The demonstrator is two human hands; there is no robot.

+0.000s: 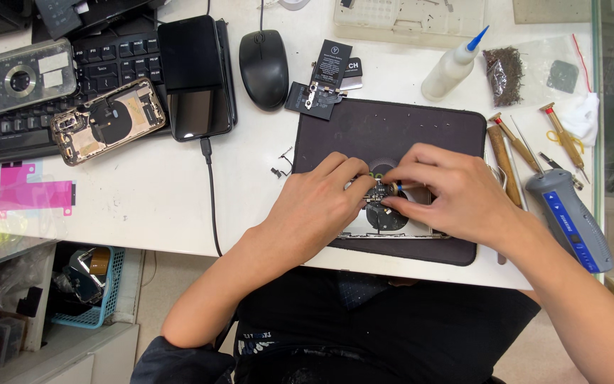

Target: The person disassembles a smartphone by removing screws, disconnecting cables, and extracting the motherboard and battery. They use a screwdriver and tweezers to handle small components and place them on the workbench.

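An opened phone body (386, 217) lies on a dark work mat (392, 131) at the table's front edge. My left hand (321, 206) rests on its left half, fingers pressing near the camera end. My right hand (449, 188) covers the right half and pinches a thin tool with a blue tip (401, 185) over the small parts inside. Most of the phone is hidden beneath both hands.
A second gutted phone shell (108, 121) lies on a black keyboard (44, 107), beside two dark phones (195, 71) and a mouse (264, 67). Right of the mat lie screwdrivers (506, 160), a grey-blue electric driver (570, 220), a glue bottle (453, 67) and a bag of screws (504, 71). Pink adhesive strips (33, 193) lie left.
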